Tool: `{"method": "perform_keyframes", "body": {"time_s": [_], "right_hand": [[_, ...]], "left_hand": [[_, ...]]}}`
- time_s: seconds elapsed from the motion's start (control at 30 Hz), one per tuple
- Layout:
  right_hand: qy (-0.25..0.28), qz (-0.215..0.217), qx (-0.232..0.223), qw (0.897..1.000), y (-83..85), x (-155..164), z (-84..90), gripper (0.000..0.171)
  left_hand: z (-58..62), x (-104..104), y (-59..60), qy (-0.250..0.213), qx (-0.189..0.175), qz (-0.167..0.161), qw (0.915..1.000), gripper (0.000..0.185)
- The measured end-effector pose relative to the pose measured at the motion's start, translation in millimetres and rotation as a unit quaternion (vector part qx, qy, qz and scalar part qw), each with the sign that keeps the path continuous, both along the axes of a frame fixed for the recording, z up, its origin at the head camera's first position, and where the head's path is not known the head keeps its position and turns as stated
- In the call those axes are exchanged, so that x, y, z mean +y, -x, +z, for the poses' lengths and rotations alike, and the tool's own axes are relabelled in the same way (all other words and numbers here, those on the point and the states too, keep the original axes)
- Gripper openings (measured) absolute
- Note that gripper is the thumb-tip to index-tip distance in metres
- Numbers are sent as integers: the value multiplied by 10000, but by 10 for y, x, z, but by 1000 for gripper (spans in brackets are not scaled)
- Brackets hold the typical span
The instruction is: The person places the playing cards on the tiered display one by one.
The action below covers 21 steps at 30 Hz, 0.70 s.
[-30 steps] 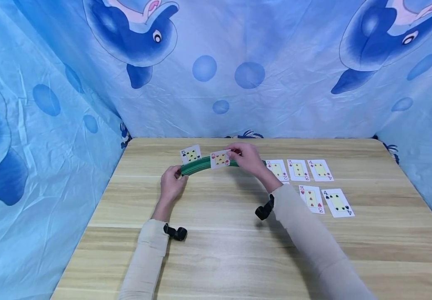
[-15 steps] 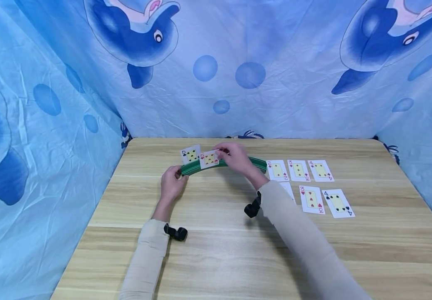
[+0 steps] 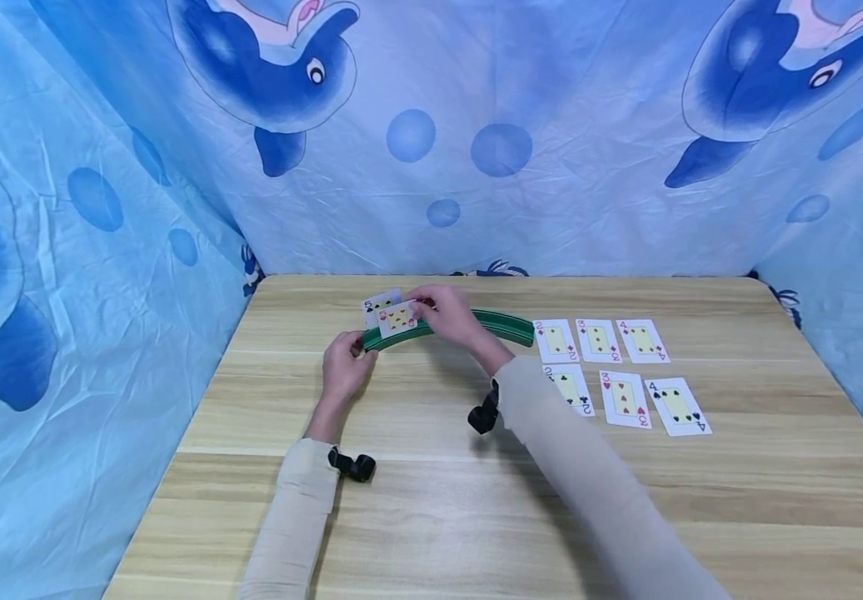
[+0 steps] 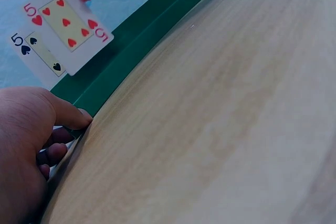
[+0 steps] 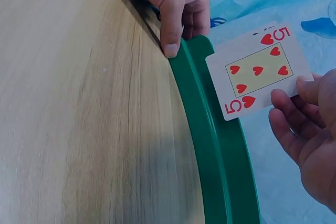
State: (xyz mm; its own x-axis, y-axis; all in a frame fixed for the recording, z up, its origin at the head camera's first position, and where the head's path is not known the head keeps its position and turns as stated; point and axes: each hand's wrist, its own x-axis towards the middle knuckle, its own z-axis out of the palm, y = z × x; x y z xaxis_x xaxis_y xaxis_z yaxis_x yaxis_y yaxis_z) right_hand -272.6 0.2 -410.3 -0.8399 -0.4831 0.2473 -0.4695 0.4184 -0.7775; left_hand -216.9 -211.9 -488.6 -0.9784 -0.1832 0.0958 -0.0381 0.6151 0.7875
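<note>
Moving the five of hearts (image 4: 67,27) leftward along the green rack (image 3: 502,327), now overlapping the five of spades (image 4: 41,59); pinching card in right fingers (image 5: 287,113), rack end in left fingers (image 5: 170,30); apparently pairing fives.

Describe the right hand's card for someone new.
On the wooden table, find the curved green rail, its left end gripped by the left hand. Near that end, the right hand pinches the five of hearts. Its red hearts set it apart from the black five of spades partly behind it.
</note>
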Motion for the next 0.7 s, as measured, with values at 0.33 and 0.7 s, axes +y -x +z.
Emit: {"method": "perform_keyframes", "body": {"time_s": [0.33,0.7], "right_hand": [[-233,63,-18,9997,-34,-131,-35,24],[-142,-16,-63,9999,-69,-139,-63,25]], "left_hand": [[5,4,-12,-74,-76,-39,9999,38],[5,10,-5,-46,-131,-19,9999,36]]}}
